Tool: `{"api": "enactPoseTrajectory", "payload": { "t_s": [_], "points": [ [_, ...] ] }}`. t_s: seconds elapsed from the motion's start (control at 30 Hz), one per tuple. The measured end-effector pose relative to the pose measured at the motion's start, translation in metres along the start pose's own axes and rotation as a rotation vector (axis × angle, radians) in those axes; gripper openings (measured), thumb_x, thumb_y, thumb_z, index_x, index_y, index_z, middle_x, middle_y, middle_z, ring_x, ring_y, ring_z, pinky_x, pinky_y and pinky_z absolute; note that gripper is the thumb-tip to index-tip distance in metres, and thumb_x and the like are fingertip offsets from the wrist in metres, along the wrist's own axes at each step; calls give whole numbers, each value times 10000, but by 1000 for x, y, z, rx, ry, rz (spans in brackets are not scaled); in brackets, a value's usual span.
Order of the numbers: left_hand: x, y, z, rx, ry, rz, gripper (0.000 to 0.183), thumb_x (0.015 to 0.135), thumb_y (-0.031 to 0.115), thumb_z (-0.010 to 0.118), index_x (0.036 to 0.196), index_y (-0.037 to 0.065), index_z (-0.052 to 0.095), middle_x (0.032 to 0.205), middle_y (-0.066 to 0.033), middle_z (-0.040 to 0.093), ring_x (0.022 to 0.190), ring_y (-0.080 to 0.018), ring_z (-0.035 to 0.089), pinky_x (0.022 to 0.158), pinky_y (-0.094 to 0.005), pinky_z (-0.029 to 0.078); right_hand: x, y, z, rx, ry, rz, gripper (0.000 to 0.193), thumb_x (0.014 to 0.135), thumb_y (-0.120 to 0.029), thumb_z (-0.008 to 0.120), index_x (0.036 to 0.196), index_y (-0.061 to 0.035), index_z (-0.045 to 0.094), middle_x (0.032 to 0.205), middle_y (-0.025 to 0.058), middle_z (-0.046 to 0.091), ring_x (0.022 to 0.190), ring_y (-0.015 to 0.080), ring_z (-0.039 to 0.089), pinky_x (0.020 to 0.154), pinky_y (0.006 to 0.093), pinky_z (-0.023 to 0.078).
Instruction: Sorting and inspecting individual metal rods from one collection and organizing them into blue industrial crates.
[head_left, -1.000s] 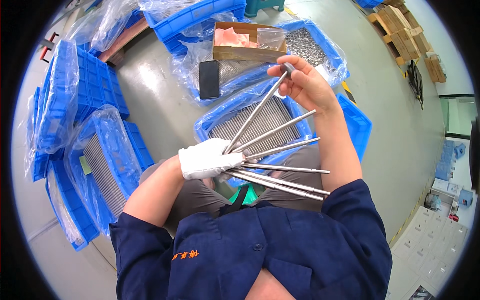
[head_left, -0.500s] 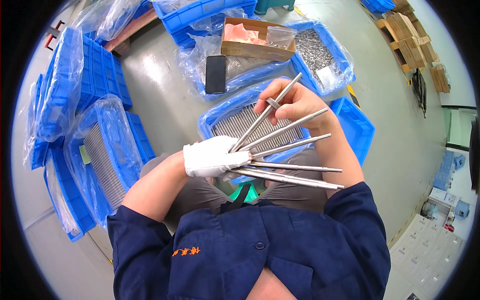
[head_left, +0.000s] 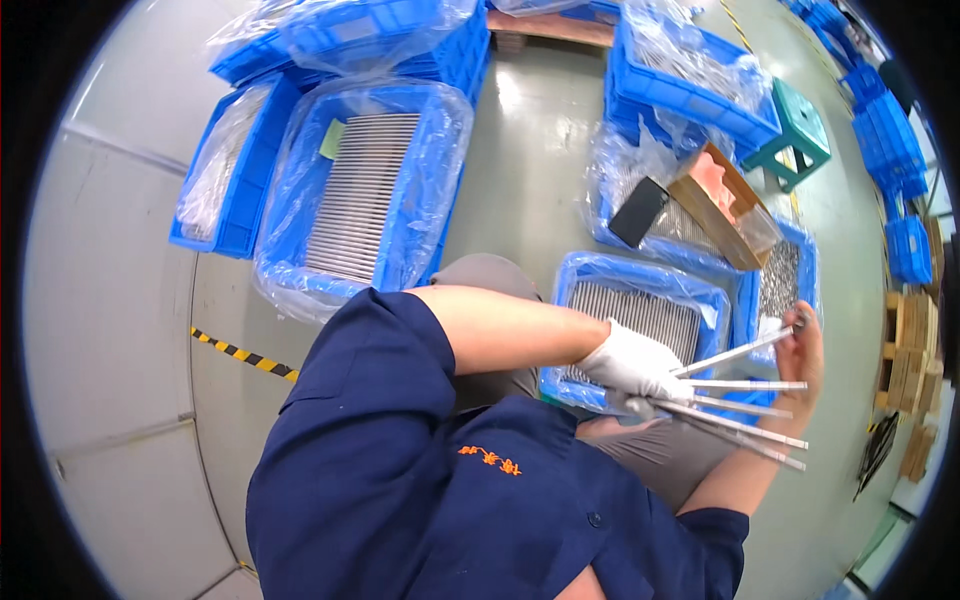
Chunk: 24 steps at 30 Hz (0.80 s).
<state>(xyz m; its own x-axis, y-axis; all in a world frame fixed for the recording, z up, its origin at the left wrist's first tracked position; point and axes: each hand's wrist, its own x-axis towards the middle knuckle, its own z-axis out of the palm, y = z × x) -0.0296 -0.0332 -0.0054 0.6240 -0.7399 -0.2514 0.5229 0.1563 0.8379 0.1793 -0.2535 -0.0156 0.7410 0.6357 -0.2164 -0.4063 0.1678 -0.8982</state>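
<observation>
My left hand (head_left: 635, 362), in a white glove, is closed round several slim metal rods (head_left: 748, 386) that fan out to the right. Bare and slightly blurred, my right hand (head_left: 803, 352) is at the far end of the uppermost rod. A small dark metal ring (head_left: 799, 319) is pinched in its fingertips, right by that rod's tip; whether the rod passes through it I cannot tell. Beneath my left hand stands a blue crate (head_left: 590, 262) lined with clear plastic, holding rows of similar rods.
Another lined crate (head_left: 425, 190) of rods stands at the left, near stacked blue crates (head_left: 375, 30). Ahead are a black phone (head_left: 638, 212), a cardboard box (head_left: 722, 222) with pink material, a crate of small metal parts (head_left: 779, 275) and a green stool (head_left: 800, 130).
The view has swung left, so the crates appear farther right. My right hand has moved out along the uppermost rod to its tip with the ring. My left hand keeps its hold on the rods.
</observation>
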Motion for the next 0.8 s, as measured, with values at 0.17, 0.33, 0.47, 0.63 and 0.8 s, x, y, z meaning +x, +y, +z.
{"api": "enactPoseTrajectory", "payload": {
  "t_s": [0.17, 0.33, 0.47, 0.63, 0.8],
  "points": [
    [-21, -26, 25, -30, 81, 307, 421, 801, 483, 480, 792, 64, 521, 570, 13, 457, 446, -68, 389, 401, -222, 324, -5, -9, -16, 220, 1, -147, 352, 835, -200, 520, 1130, -22, 447, 964, 96, 543, 716, 113, 514, 618, 210, 437],
    [-108, -2, 36, -231, 536, 593, 410, 720, 285, 635, 986, -7, 523, 635, -39, 529, 521, -93, 494, 487, -234, 406, -8, -5, 0, 204, -100, -71, 340, 853, -175, 491, 1149, -24, 422, 1018, 99, 527, 748, 113, 530, 673, 226, 472],
    [-203, -30, 4, -126, 1203, 631, 302, 740, 222, 580, 943, 5, 528, 601, -10, 524, 472, -92, 470, 446, -225, 394, -9, -2, -4, 188, 9, -51, 321, 856, -173, 486, 1136, -26, 433, 1022, 103, 524, 733, 111, 527, 657, 215, 477],
    [-350, -89, -34, 1166, 2248, -479, 190, 806, 285, 447, 921, 184, 560, 772, -128, 595, 701, -324, 569, 622, -398, 453, -15, 2, -34, 163, 111, -32, 273, 858, -176, 482, 1098, -46, 484, 1030, 91, 546, 746, 111, 546, 657, 220, 484],
    [-401, -125, -60, 1342, 2052, -850, 163, 786, 189, 424, 858, 183, 571, 702, -106, 598, 649, -288, 584, 578, -389, 450, -32, 12, -80, 179, 260, 6, 230, 848, -183, 501, 1041, -64, 538, 1036, 79, 566, 751, 113, 567, 650, 226, 492]
  ]
}}
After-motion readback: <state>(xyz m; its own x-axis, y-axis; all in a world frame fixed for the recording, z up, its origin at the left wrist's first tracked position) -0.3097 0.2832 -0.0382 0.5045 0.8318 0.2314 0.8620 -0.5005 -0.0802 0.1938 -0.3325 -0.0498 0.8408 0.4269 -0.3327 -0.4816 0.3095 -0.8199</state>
